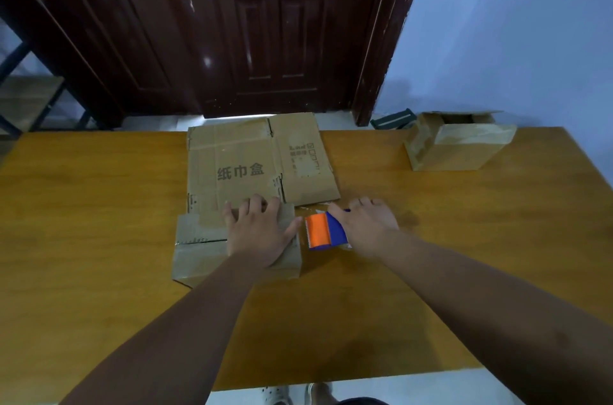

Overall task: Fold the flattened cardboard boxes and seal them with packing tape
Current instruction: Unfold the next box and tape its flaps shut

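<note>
On the wooden desk [99,205], a small folded box [199,252] under the left hand [257,232], tape dispenser [323,232] beside it

Worn brown cardboard with old tape; its long axis runs left to right, top flaps shut. Left grip lies flat and spread on the lid; right hand [368,225] closes around the orange-and-blue dispenser, hiding the roll. Behind lies a flattened box [258,162] with printed characters; another folded box [457,144] sits far right, flaps partly open
</note>
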